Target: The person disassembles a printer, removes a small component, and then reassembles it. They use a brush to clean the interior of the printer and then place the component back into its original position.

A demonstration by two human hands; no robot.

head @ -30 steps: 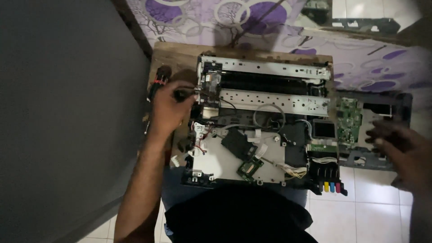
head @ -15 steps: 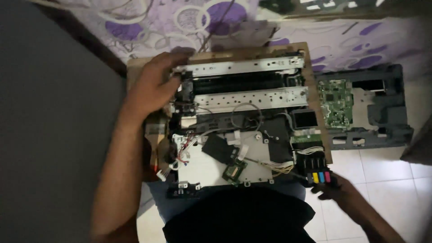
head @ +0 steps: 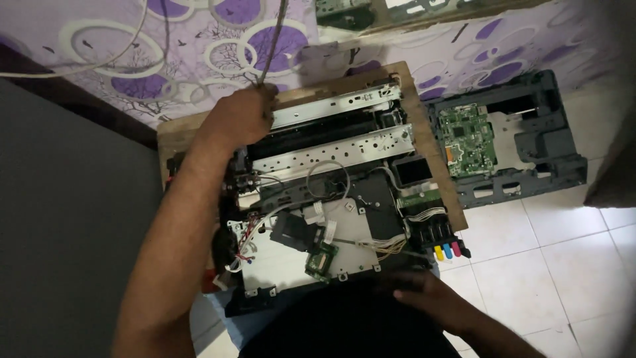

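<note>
The opened printer chassis (head: pixel 324 199) sits on a wooden surface (head: pixel 179 136). At its near edge the right hand (head: pixel 424 295) rests flat, fingers loose, holding nothing. At its far left corner the left hand (head: pixel 242 119) clamps the metal rail. It looks heavy and rigid, with fragile wires and boards; the frame edges seem safest to hold. Its underside is hidden.
</note>
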